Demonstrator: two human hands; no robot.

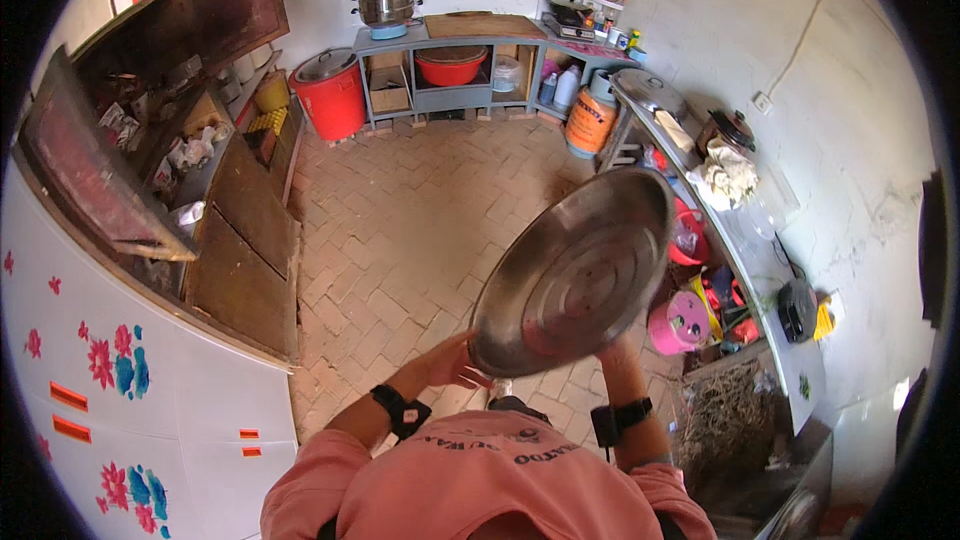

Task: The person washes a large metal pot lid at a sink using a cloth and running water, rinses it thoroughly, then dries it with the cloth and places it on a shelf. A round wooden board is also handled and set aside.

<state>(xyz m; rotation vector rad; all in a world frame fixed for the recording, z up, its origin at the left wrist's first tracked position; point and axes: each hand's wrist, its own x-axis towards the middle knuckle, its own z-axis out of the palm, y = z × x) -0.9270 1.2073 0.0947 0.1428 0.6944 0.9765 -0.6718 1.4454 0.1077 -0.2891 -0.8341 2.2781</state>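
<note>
A large round metal basin [577, 285] is held tilted in the air in front of me, its ringed inner side facing up at me. My left hand [456, 364] is at the basin's lower left rim, with several fingers visible below the edge. Behind the lower right side of the basin is my right hand [616, 349], its fingers mostly hidden by the metal. Both wrists wear black straps with small devices.
To the right runs a long counter [739, 240] with a pink bucket [679, 322] and a red bucket [688, 232] below it. An orange gas cylinder [591, 122] and a red bin [330, 97] stand farther back. An open wooden cabinet door [105, 165] juts out at left. Brick floor [390, 217] lies between.
</note>
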